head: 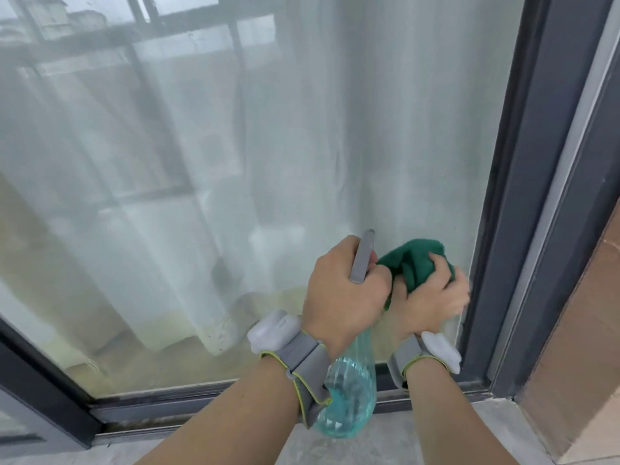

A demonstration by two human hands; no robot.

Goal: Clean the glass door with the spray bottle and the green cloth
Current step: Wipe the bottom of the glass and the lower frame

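- Cloth is bunched in the right hand, fingers curled round it, low on the glass just beside the frame.
- Bottle is gripped by the left hand, just left of the cloth, nozzle toward the glass.
- Judgement: even pressure is best kept, strokes overlapped, the frame edge followed.

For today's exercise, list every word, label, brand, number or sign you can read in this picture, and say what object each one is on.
None can be read.
Spray bottle: clear teal plastic, no label showing.
Green cloth: plain, no tag showing.
Wrist bands: grey, no print visible.
Glass door and its frame: no sticker or sign.
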